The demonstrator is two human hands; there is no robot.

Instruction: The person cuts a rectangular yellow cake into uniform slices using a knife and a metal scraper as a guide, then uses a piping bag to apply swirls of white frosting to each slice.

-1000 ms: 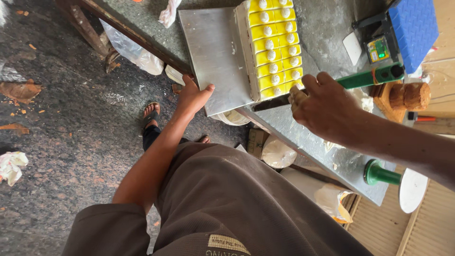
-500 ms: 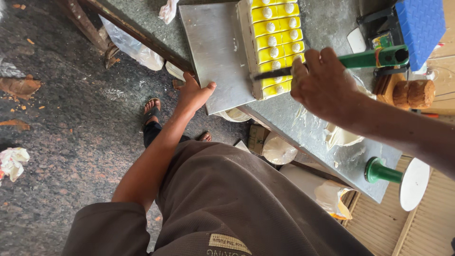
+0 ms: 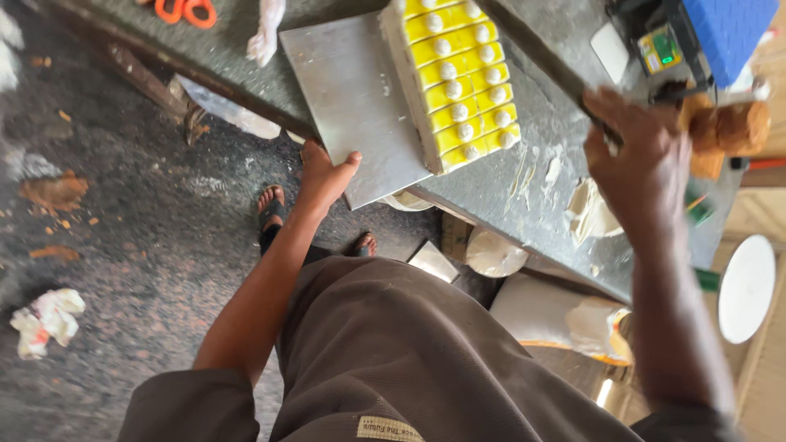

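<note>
A flat metal tray [image 3: 352, 90] lies on a grey stone counter [image 3: 532, 188] and sticks out over its near edge. On the tray sits a yellow block [image 3: 454, 82] cut into small squares, each topped with a white dot. My left hand [image 3: 323, 176] grips the tray's near corner, thumb on top. My right hand [image 3: 634, 147] is blurred over the counter to the right of the block, closed on a knife [image 3: 540, 65] whose dark blade streaks up to the left. A bit of green handle [image 3: 698, 209] shows below the hand.
A digital scale with a blue top [image 3: 704, 33] and brown lumps [image 3: 733, 127] stand at the counter's right end. Orange scissors [image 3: 184, 10] lie far left. Below are white bags [image 3: 565, 315], a white round lid [image 3: 745, 286], my sandalled feet [image 3: 270, 209] and crumpled paper [image 3: 45, 319].
My right hand has lifted the knife off the yellow block and swung it right, away from the tray. My left hand has kept its grip on the tray's corner.
</note>
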